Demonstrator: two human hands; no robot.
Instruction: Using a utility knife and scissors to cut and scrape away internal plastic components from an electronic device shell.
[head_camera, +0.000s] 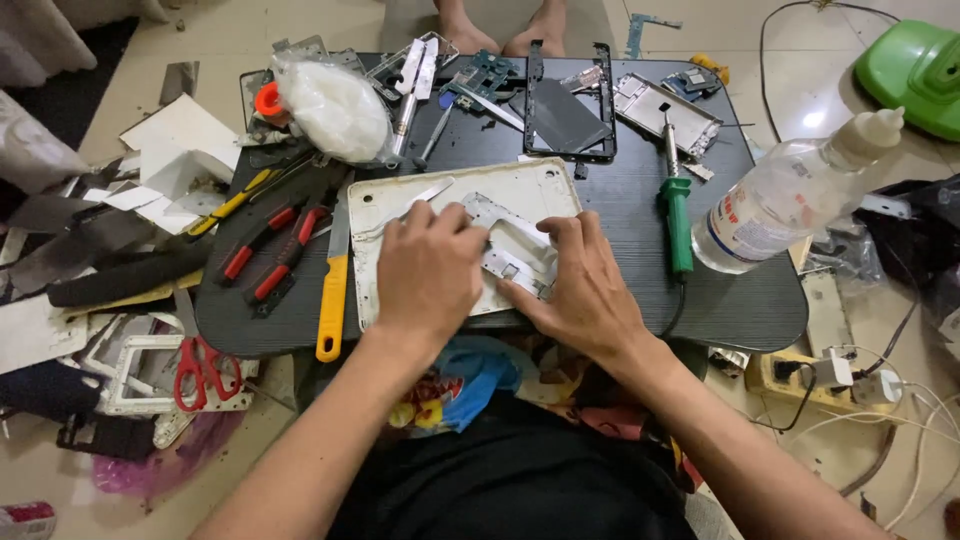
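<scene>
Two hands (428, 268) (585, 285), apparently on one white tray (540, 185)

Pale tiled floor (330, 25); low black table (740, 300).

One view only is being given, from a camera worn on the head and being aimed steeply downward and forward. The dark tabletop (620, 210) is being seen close, from over its near edge, with its far edge lying toward the top of the picture. Both forearms are being caught rising from the bottom edge. Floor is being shown past the left, right and far edges of the tabletop.
</scene>
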